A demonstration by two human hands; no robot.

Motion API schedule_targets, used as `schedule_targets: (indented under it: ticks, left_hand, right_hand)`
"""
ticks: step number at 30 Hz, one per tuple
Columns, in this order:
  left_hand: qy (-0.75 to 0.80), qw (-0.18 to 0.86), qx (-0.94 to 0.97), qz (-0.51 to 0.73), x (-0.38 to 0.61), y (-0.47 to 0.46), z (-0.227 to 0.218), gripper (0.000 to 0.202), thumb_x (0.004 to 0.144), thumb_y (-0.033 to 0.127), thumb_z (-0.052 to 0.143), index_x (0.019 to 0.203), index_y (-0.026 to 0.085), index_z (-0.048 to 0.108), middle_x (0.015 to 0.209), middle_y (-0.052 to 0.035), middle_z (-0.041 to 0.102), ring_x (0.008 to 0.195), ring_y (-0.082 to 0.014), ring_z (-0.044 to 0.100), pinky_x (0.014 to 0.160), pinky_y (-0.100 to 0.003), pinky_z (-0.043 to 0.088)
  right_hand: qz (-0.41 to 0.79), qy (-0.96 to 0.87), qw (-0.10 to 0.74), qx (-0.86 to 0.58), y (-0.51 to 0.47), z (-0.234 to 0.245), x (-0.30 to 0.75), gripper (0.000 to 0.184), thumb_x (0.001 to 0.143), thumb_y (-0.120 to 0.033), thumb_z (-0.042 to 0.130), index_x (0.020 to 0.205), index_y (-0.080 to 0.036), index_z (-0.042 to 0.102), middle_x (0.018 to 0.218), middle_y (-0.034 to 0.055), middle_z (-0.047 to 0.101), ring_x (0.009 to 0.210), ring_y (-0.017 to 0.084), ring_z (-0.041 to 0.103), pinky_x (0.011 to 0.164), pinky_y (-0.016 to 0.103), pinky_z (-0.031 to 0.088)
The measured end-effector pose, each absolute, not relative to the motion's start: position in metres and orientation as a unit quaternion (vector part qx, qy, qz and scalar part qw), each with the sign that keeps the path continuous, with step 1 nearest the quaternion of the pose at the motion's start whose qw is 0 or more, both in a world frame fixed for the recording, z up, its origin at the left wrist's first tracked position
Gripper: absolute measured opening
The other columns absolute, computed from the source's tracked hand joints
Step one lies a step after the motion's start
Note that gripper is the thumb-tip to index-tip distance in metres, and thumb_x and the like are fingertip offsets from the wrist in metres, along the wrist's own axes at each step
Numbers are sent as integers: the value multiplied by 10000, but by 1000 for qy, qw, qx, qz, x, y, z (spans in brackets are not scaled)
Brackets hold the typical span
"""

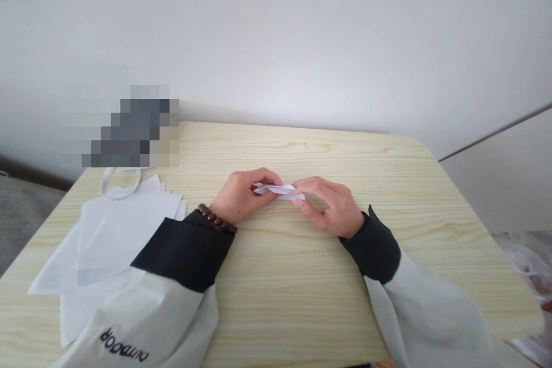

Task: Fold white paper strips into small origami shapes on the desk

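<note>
A small folded piece of white paper (279,190) is held just above the light wooden table (328,276), near its middle. My left hand (244,194) pinches the paper's left end with curled fingers; a dark bead bracelet sits on that wrist. My right hand (330,206) pinches the right end, fingers closed over it. Much of the paper is hidden between the fingers. Both sleeves are white with dark cuffs.
Several white paper sheets (116,236) lie in a loose stack on the table's left side, with a thin white loop (121,184) at their far edge. A blurred-out patch sits at the back left. A white wall stands behind the table.
</note>
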State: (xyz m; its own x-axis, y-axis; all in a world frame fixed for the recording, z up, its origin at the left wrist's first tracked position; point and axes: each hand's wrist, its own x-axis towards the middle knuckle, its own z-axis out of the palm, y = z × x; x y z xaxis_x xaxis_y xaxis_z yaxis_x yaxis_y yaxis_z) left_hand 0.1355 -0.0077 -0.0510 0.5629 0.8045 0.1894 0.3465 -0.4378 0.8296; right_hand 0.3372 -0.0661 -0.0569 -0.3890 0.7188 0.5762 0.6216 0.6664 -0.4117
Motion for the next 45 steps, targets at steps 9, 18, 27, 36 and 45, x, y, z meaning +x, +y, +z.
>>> schedule_targets:
  ticks: [9,18,27,36,45]
  left_hand:
    - [346,334,828,290,137,-10,-49,116,734,232,589,793,158,656,742,4,688,631,-103,601,597,-189,457]
    - [360,318,835,268,136,-11,-47,139,721,264,620,805,161,659,679,18,670,494,-71,508,508,-184,404]
    - [340,385,821,250,134,-11,-47,245,754,361,632,873,148,661,743,-14,688,576,-94,563,543,-193,419]
    - [381,396,796,253,136,-10,-44,234,789,349,585,819,147,699,622,9,643,441,-58,369,422,-201,267]
    - [415,395,777,263,135,-6,-51,285,804,392,561,836,147,702,674,-16,663,516,-89,480,477,-207,341]
  right_hand:
    - [32,-802,383,-457,-64,-61,331,67,827,-187,549,830,-182,617,788,23,694,715,128,640,685,232,488]
    - [15,-821,311,-478,-62,-61,333,100,874,-200,508,842,-176,599,756,18,687,663,133,628,640,236,452]
    - [-2,-823,303,-480,-62,-59,332,98,852,-173,523,798,-177,604,713,7,687,629,128,630,630,229,450]
    - [-9,-820,339,-462,-65,-59,331,124,868,-201,527,838,-178,645,733,14,697,650,123,633,653,227,468]
    - [77,-777,388,-490,-67,-56,327,123,798,-235,599,876,-148,638,697,8,676,594,96,605,608,186,469]
